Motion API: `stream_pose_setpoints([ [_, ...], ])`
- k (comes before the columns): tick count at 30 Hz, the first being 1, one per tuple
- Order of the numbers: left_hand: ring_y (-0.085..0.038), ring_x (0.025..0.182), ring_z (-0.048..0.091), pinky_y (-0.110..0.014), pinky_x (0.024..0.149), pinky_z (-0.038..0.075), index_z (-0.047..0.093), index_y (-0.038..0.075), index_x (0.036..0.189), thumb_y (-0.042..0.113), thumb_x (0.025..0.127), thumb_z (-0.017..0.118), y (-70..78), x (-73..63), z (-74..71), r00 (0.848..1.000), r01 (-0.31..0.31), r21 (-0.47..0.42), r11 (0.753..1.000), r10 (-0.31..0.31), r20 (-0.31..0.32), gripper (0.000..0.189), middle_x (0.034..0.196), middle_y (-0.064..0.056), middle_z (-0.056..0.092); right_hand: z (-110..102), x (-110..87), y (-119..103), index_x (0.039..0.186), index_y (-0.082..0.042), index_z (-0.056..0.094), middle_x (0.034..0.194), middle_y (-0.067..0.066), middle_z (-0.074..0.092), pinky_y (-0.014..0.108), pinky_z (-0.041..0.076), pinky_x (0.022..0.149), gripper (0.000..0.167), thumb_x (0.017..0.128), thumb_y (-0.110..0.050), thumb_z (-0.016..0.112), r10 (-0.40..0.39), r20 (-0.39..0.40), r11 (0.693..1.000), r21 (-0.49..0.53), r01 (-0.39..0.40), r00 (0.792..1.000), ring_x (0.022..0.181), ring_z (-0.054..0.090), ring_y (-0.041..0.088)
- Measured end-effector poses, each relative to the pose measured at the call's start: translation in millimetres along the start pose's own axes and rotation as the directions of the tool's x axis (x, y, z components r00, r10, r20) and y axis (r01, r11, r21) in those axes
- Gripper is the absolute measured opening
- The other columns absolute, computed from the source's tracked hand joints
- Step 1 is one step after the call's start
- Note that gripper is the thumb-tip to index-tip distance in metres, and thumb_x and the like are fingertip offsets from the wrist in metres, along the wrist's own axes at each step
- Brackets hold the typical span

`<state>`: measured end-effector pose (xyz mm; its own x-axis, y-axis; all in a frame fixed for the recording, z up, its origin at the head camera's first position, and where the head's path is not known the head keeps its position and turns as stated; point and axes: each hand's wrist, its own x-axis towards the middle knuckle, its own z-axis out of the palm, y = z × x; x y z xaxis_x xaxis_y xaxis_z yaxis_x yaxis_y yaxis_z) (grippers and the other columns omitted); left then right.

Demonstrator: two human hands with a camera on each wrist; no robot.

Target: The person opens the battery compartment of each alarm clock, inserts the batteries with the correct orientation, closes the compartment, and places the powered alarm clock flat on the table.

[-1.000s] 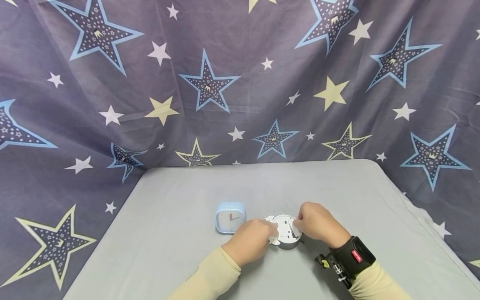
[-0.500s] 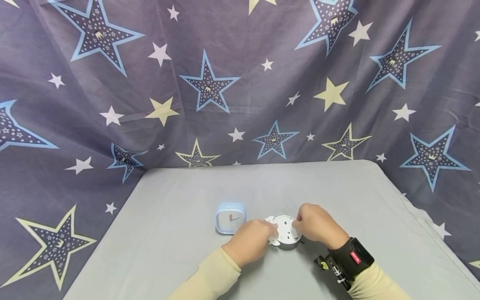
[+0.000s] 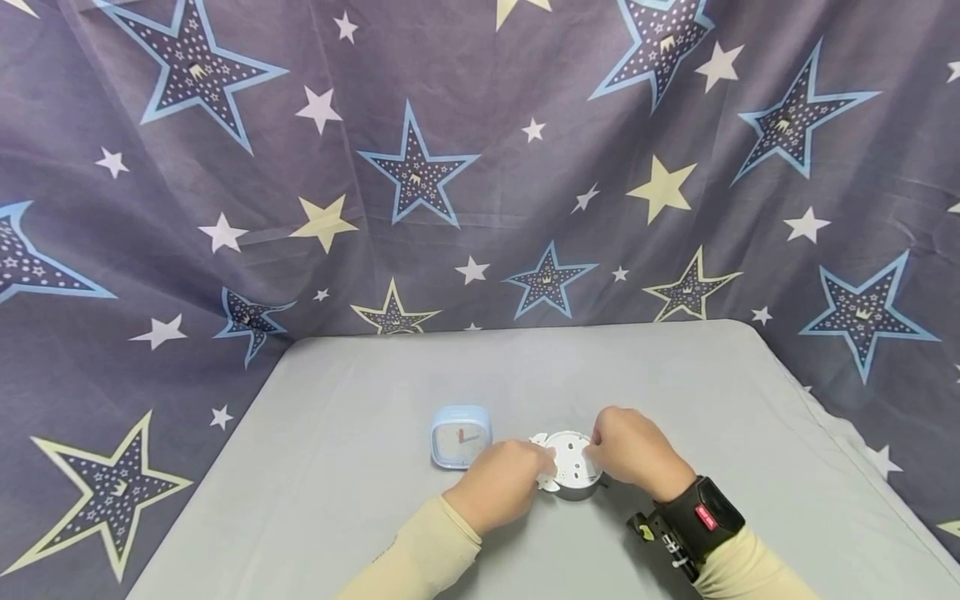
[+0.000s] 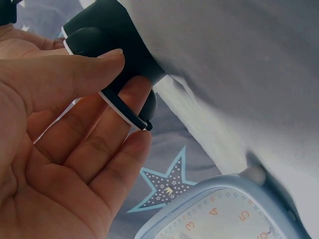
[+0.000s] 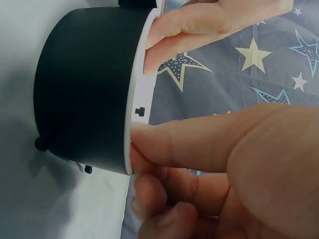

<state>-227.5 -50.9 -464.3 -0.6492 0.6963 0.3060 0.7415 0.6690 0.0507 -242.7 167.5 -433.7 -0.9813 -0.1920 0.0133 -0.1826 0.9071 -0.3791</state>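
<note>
A round clock [image 3: 572, 457] lies face down on the table, its white back plate with small holes upward and two ear-shaped parts at its left. Its dark side wall [image 5: 84, 84] fills much of the right wrist view. My left hand [image 3: 502, 479] grips the clock by its left edge, thumb on one side and fingers under an ear. My right hand [image 3: 636, 446] has its thumb and curled index finger on a white battery cover at the right of the back plate; the cover is mostly hidden by them. The clock's face is out of sight.
A light blue square clock [image 3: 460, 440] stands just left of the left hand, its face toward me. A grey cloth covers the table [image 3: 360, 392]. Behind hangs a star-patterned curtain [image 3: 480, 167]. A black wrist strap [image 3: 701, 521] is on the right wrist.
The dark slot seen in the back plate beside the right thumb is covered by white now. The right hand has shifted only slightly; the left hand and the clock stay in place.
</note>
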Motion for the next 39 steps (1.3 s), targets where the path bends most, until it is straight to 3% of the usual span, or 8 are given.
stream_pose_setpoints([
  [5,-0.008,0.096,0.075,-0.023,0.086,0.059,0.081,0.024,0.098,0.0,0.086,0.072,-0.2,-0.4,0.2,1.0,-0.008,0.015,1.0,0.008,-0.001,0.028,0.107,0.011,0.079,2.6,5.6,6.0,0.061,-0.017,0.059,0.061,-0.002,0.056,0.031,0.039,0.054,0.028,0.08,-0.018,0.079,-0.009,0.017,0.999,0.042,0.008,1.0,0.057,0.05,0.018],
  [10,-0.008,0.095,0.075,-0.023,0.086,0.059,0.081,0.024,0.098,0.0,0.085,0.073,0.0,-0.2,0.5,1.0,-0.009,0.021,1.0,0.009,0.001,0.028,0.106,0.011,0.079,4.4,11.0,16.6,0.081,-0.009,0.059,0.072,0.002,0.058,0.031,0.043,0.057,0.026,0.08,-0.02,0.083,-0.006,0.074,0.987,0.161,-0.006,0.997,0.063,0.054,0.018],
  [13,-0.009,0.095,0.075,-0.023,0.086,0.059,0.081,0.023,0.098,-0.001,0.084,0.073,0.1,0.1,0.9,1.0,-0.004,0.013,1.0,0.004,0.004,0.029,0.106,0.011,0.079,5.8,13.1,22.9,0.089,-0.006,0.062,0.074,0.004,0.062,0.031,0.048,0.056,0.026,0.082,-0.019,0.083,0.013,0.137,0.963,0.264,-0.049,0.99,0.062,0.06,0.018],
  [21,-0.008,0.094,0.075,-0.024,0.084,0.059,0.081,0.023,0.096,-0.002,0.083,0.073,0.7,0.7,1.3,1.0,0.001,0.01,1.0,-0.001,0.003,0.029,0.107,0.011,0.079,10.8,17.6,31.2,0.086,-0.003,0.061,0.066,0.007,0.062,0.031,0.054,0.051,0.021,0.084,-0.011,0.081,-0.004,0.266,0.87,0.476,-0.128,0.964,0.054,0.06,0.018],
  [27,-0.009,0.098,0.075,-0.024,0.088,0.059,0.081,0.023,0.098,-0.002,0.081,0.074,0.2,0.6,0.6,1.0,0.016,0.012,1.0,-0.016,0.014,0.031,0.111,0.01,0.078,13.0,23.5,39.1,0.088,-0.002,0.06,0.063,0.006,0.059,0.032,0.056,0.051,0.025,0.086,-0.014,0.081,-0.067,0.299,0.838,0.535,-0.109,0.952,0.051,0.057,0.016],
  [33,-0.009,0.099,0.075,-0.023,0.09,0.058,0.081,0.023,0.102,0.0,0.083,0.075,0.1,2.0,-1.4,1.0,0.005,0.021,1.0,-0.005,0.018,0.03,0.113,0.01,0.078,15.8,28.4,50.7,0.094,0.0,0.061,0.071,0.008,0.062,0.038,0.062,0.058,0.028,0.085,-0.017,0.081,-0.083,0.349,0.775,0.611,-0.16,0.933,0.058,0.061,0.017],
  [39,-0.01,0.102,0.074,-0.023,0.094,0.057,0.081,0.021,0.104,0.0,0.081,0.076,-0.3,1.8,-3.5,1.0,0.001,0.012,1.0,-0.002,0.029,0.032,0.115,0.008,0.077,17.5,30.7,54.2,0.095,0.0,0.06,0.073,0.009,0.063,0.04,0.062,0.059,0.028,0.087,-0.017,0.08,-0.118,0.363,0.747,0.645,-0.158,0.924,0.06,0.064,0.019],
])
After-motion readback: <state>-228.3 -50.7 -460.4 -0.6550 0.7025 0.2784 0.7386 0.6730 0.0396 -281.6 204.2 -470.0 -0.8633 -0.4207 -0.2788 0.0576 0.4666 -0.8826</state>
